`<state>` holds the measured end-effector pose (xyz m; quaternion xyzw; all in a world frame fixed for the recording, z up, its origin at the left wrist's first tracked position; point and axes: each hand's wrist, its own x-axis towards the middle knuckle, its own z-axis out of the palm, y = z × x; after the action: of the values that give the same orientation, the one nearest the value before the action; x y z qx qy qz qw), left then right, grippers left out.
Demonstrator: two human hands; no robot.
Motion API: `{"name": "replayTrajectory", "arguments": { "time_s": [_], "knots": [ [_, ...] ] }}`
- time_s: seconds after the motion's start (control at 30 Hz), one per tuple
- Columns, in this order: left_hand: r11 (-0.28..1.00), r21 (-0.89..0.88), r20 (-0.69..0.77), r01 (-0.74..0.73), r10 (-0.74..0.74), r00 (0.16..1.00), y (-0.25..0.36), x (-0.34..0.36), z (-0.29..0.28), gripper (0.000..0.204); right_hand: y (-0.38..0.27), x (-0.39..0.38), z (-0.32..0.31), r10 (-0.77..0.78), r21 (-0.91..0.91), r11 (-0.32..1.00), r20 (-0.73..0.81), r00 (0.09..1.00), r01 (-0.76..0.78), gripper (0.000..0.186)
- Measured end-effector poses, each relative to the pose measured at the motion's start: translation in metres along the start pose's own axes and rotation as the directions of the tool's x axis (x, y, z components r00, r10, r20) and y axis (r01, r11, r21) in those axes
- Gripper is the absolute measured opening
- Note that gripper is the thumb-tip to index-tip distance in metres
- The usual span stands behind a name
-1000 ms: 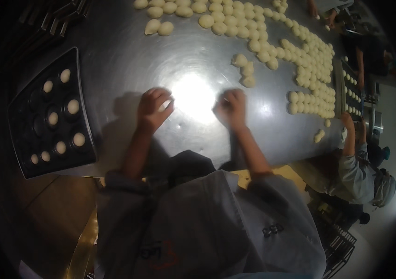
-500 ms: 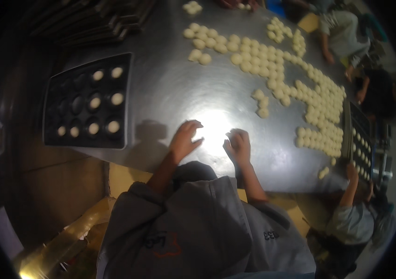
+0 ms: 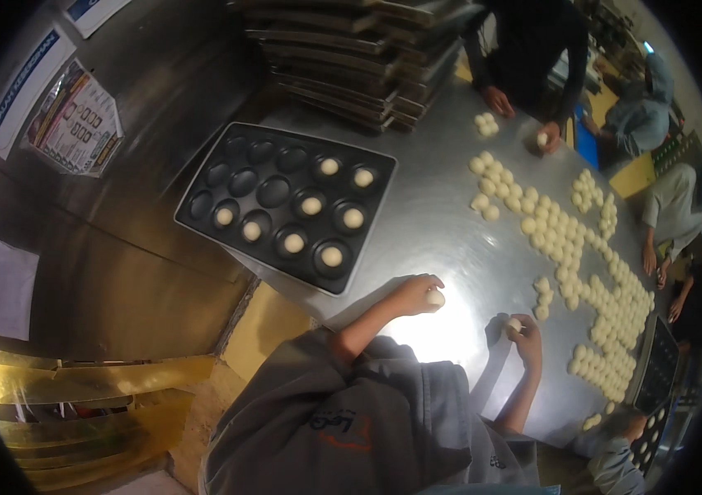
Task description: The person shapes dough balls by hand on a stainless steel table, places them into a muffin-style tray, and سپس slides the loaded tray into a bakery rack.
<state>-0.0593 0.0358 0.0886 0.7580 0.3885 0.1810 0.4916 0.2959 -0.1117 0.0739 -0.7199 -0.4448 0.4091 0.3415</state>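
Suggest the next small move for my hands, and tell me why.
I'd probably move the dough ball in your left hand toward the dark tray on that side: your right hand holds another ball, and several tray cups hold no dough.

The metal table [image 3: 442, 219] bears a dark cupped tray [image 3: 273, 192] and many dough balls [image 3: 549, 237].

Our table [image 3: 442, 210] is smooth, shiny metal; the dough balls [image 3: 603, 371] look smooth and matt, our shirt [image 3: 293, 412] matt cloth.
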Motion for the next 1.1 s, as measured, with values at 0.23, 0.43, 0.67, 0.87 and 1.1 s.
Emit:
{"name": "replayTrajectory", "arguments": {
  "time_s": [0.23,0.43,0.67,0.87,1.1],
  "knots": [
    [0.963,-0.244,-0.380,-0.111,0.011,0.925,-0.041,-0.138,-0.207,0.058,-0.159,0.032,0.176,-0.250,-0.043,0.968,-0.097,0.963,0.247,0.040],
    [0.999,0.027,-0.713,-0.045,0.051,0.699,-0.121,-0.242,-0.311,0.060,-0.357,0.109,0.441,-0.639,0.031,0.756,0.251,0.727,0.654,0.038],
    [0.957,-0.282,-0.741,0.062,-0.259,0.619,-0.138,-0.268,-0.375,0.064,-0.342,0.195,0.589,-0.562,-0.527,0.551,0.338,0.755,0.647,0.053],
    [0.996,-0.039,-0.737,0.078,-0.081,0.672,-0.201,-0.146,-0.435,0.058,-0.339,0.119,0.518,-0.679,-0.507,0.612,0.057,0.732,0.607,0.055],
    [0.828,0.552,-0.418,0.096,0.175,0.891,-0.338,-0.073,-0.455,0.070,-0.210,0.018,0.339,-0.420,-0.549,0.804,-0.254,0.871,0.227,0.045]
  ]
}}
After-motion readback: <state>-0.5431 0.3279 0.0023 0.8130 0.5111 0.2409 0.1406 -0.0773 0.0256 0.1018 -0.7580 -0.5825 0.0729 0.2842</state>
